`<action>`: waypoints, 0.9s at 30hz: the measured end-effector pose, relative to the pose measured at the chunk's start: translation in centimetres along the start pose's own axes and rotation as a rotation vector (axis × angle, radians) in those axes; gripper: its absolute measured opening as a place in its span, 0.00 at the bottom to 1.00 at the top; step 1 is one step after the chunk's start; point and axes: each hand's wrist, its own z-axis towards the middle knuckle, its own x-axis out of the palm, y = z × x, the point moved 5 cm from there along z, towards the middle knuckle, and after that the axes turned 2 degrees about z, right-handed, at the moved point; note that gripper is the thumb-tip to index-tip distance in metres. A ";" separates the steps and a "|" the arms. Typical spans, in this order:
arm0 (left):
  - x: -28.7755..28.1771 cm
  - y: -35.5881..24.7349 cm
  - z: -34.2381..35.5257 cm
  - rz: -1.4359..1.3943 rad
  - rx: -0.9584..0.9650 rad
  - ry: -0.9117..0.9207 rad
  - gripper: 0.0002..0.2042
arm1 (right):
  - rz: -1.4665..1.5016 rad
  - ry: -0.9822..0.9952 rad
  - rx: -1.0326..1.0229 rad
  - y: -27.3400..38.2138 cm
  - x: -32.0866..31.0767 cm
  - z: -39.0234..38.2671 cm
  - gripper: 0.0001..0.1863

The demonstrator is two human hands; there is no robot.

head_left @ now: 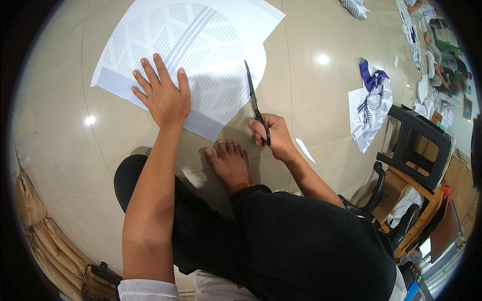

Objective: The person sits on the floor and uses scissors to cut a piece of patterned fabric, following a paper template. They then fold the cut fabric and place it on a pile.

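A large white sheet [211,65] printed with grey stripes inside a curved outline lies on the tiled floor in front of me. My left hand [168,96] rests on it with fingers spread, palm down. My right hand [275,133] grips black-handled scissors [255,103] by the loops. Their blades point away from me and lie along the sheet's right edge, near the curved outline. Whether the blades are parted is hard to make out. My bare foot [231,163] is just below the sheet's near edge.
A narrow white scrap [305,150] lies right of my right hand. Further right are a crumpled striped cloth with purple [374,95], a black plastic stool [419,145] and a wooden desk [414,220]. Brown wrapped bundles [47,241] stand lower left. Another person [449,80] is at far right.
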 end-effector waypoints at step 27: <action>0.0 0.0 0.0 0.006 0.011 -0.003 0.38 | -0.008 -0.011 0.031 1.2 0.7 1.1 0.16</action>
